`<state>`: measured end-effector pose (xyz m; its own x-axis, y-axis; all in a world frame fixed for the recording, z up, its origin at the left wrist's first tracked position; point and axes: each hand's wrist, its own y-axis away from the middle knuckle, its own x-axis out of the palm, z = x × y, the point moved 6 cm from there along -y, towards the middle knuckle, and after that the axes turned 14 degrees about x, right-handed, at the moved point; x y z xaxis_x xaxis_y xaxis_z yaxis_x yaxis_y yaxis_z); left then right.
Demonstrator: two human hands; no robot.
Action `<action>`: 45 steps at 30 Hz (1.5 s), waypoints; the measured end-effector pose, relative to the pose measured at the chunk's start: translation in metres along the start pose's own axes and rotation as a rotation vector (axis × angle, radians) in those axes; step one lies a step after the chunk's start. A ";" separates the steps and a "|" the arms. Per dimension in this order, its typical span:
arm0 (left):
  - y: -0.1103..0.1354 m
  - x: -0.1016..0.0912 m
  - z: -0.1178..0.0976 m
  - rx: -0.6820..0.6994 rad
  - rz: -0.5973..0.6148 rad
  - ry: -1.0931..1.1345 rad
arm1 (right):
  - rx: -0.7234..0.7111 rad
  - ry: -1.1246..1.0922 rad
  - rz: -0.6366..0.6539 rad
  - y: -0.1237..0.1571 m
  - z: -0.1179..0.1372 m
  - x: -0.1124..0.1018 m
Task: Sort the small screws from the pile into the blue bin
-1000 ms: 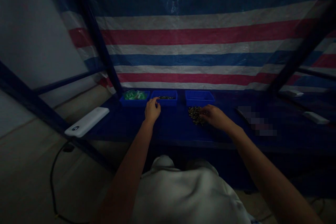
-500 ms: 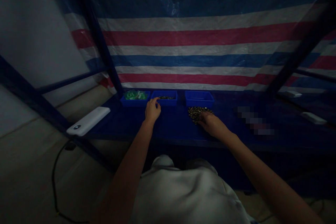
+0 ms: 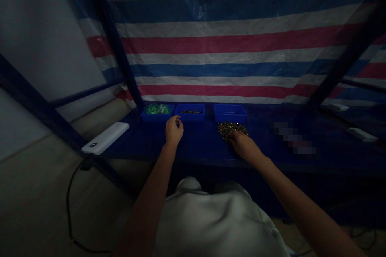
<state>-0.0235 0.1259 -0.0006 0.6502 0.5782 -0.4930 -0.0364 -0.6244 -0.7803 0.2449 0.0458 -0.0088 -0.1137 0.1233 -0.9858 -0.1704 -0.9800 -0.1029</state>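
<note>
My left hand (image 3: 174, 130) hovers just in front of the middle blue bin (image 3: 189, 118), fingers loosely curled and thumb apart, with nothing visible in it. Inside that bin lie thin, dark metallic pieces (image 3: 192, 112). My right hand (image 3: 245, 144) reaches the near right side of a pile of small, shiny brass-coloured metal parts (image 3: 226, 129). Its fingertips are drawn together among the parts, and what they pinch is hidden. Behind the pile stands the right blue bin (image 3: 230, 118), in which no parts show.
The left blue bin (image 3: 157, 119) holds green and clear plastic material (image 3: 157, 109). A white power bank (image 3: 106, 138) with a cable lies at the table's left edge. Blue frame posts (image 3: 116, 40) flank the blue table (image 3: 199, 148); a striped tarp (image 3: 211, 44) hangs behind. A blurred-out item lies right.
My left hand has drawn back slightly from the middle bin's rim toward me. My right hand stays at the pile, its fingers shifted a little. The view has moved slightly.
</note>
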 end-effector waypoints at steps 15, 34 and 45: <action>0.001 0.004 0.004 -0.022 0.030 0.002 | -0.053 0.009 -0.166 0.007 0.001 0.005; 0.000 0.004 -0.004 0.022 0.058 0.025 | -0.011 -1.544 0.133 -0.041 0.015 -0.019; 0.000 0.004 -0.009 0.009 0.093 0.032 | -0.149 -1.673 0.079 -0.043 0.055 -0.033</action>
<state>-0.0139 0.1236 0.0006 0.6678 0.5010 -0.5506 -0.1041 -0.6695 -0.7355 0.2023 0.0928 0.0360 -0.9764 -0.0003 0.2159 -0.0374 -0.9846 -0.1709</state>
